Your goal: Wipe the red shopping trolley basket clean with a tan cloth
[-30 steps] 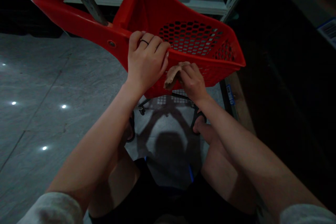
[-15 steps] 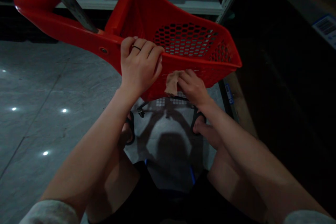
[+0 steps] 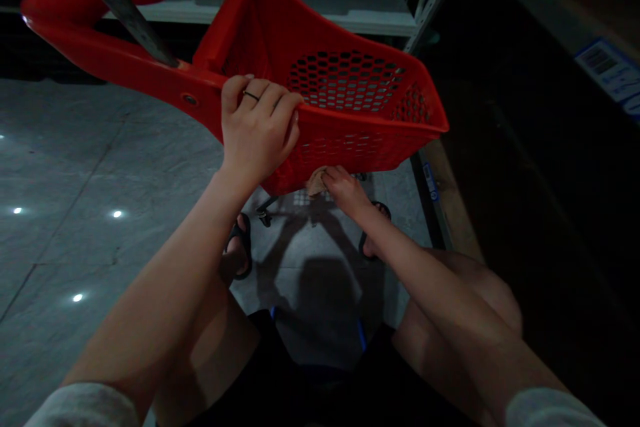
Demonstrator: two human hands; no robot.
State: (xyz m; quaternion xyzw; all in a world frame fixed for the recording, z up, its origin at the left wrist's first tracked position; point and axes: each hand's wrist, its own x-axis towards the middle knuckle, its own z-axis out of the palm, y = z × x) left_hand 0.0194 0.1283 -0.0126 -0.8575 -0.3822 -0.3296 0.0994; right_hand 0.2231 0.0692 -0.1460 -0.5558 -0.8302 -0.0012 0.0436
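The left hand [image 3: 257, 123] is clamped over the near rim of the red plastic shopping cart [image 3: 350, 121]; lower down, the right hand [image 3: 349, 191] pinches a tan cloth [image 3: 317, 182] at the cart's bottom edge; beyond stands a white shelf [image 3: 370, 18].

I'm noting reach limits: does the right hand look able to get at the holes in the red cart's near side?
Probably yes: the right hand, holding a tan cloth, is just below those holes, with nothing visible between. The left hand grips the cart rim farther left.
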